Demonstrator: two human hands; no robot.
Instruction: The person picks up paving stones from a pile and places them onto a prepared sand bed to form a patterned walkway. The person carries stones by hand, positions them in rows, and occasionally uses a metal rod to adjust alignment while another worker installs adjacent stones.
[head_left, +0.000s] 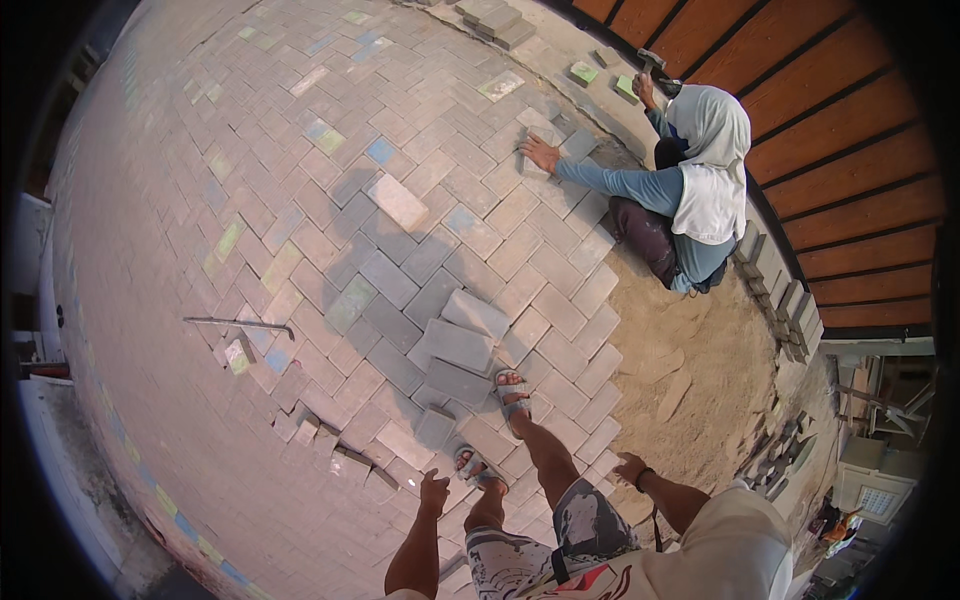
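Note:
My left hand hangs over the laid paving, holding nothing, its fingers loosely apart. Out over the edge of the sand bed, my right hand is also bare, with fingers spread. Just past my sandalled feet lies a small pile of loose grey pavers, some tilted on others. A smaller grey block rests close to my left foot. Farther off, a co-worker crouches, one hand flat on a paver and the other raising a hammer.
A pale loose paver lies on the herringbone paving. A metal bar is to the left, near a row of uneven blocks. Stacked pavers line the slatted brown gate; more blocks lie far back.

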